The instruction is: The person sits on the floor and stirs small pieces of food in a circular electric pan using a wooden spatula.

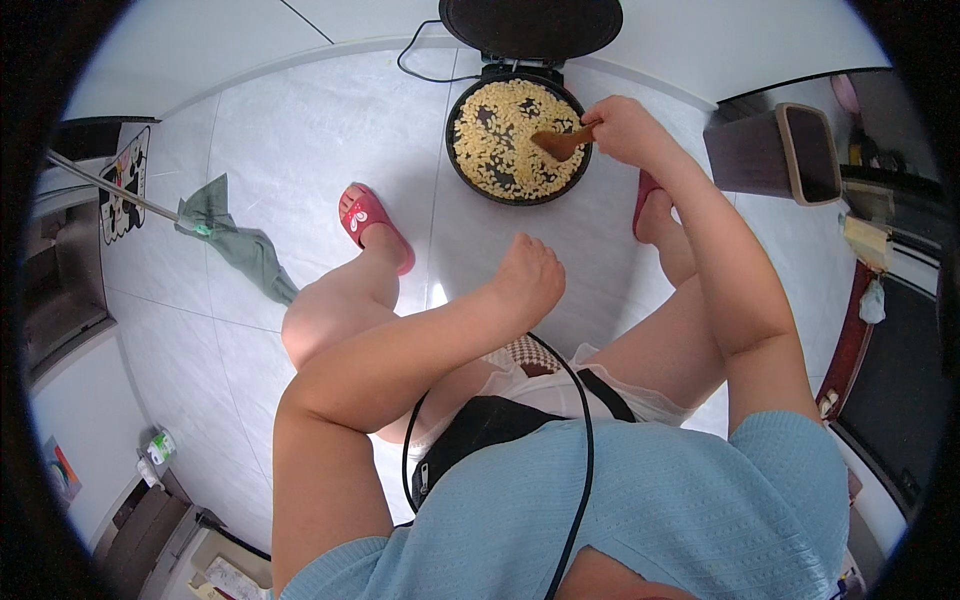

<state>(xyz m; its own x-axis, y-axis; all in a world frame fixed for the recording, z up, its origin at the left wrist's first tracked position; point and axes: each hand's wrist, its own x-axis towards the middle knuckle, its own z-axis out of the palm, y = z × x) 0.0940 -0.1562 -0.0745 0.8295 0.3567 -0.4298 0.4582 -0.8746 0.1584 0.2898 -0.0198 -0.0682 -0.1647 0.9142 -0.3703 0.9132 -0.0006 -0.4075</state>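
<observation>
On the floor ahead stands a round black electric griddle (453,171), its lid (532,26) raised against the wall. Pale yellow kernels or seeds (487,142), whose exact kind I cannot tell, lie spread over its pan, with dark gaps between them. My right hand (622,131) grips the handle of a wooden spatula (556,145) at the pan's right side. The spatula's blade rests among the pale pieces. Curled with nothing visible in it, my left hand (531,276) hovers before my lap, apart from the griddle.
A black power cord (411,64) runs left of the griddle's hinge. To the right is a dark bin (750,154) with a tan rim. A green cloth mop (232,236) lies beyond my left knee. My feet wear red slippers (375,225). A black cable (587,450) hangs down my front.
</observation>
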